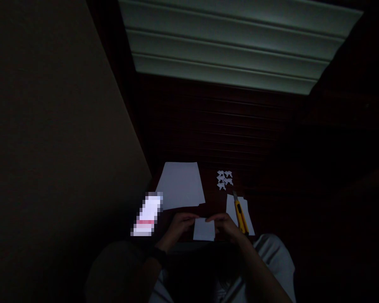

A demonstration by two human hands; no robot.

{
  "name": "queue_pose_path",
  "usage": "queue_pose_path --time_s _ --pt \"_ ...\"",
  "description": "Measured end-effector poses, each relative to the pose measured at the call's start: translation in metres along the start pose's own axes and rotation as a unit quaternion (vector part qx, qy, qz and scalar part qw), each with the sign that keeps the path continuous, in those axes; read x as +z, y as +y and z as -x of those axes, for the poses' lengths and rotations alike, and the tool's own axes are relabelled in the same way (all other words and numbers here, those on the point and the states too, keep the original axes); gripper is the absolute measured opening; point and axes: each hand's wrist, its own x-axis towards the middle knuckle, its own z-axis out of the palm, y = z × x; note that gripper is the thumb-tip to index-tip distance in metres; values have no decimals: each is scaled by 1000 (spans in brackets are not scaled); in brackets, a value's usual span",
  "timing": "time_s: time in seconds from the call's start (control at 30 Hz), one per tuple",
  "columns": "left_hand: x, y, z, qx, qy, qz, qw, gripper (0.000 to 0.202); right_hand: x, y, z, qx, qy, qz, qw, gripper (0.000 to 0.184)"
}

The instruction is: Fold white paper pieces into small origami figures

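Note:
My left hand [180, 224] and my right hand [225, 223] both pinch the top edge of a small white paper square [204, 231], one at each upper corner, fingers closed on it. The paper hangs just above my lap at the near edge of a dark wooden table [271, 198]. A dark band sits on my left wrist. The scene is very dim.
A white paper stack [180, 185] lies beyond my hands. Several small folded paper pieces [224, 179] sit in a cluster to its right. A yellow utility knife [241, 213] rests on a paper strip [249, 210]. A bright blurred screen [147, 213] lies at left. A wall fills the left side.

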Motion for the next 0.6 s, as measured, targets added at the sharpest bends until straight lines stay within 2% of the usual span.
queue_pose_path --time_s 0.17,0.27,0.33,0.5,0.6 --pt "7 12 5 -6 8 64 998 49 2 3 -2 -38 68 -56 995 26" --pt "10 14 6 -11 -6 69 998 49 5 7 -4 -77 124 -83 986 29" --pt "10 9 4 -6 -1 58 998 47 7 11 -5 -92 142 -66 983 31" --pt "11 -6 -5 21 82 68 994 42 9 14 -4 -94 126 -8 988 31" --pt "12 -8 -5 31 94 84 992 43 9 9 0 -65 77 8 995 33"
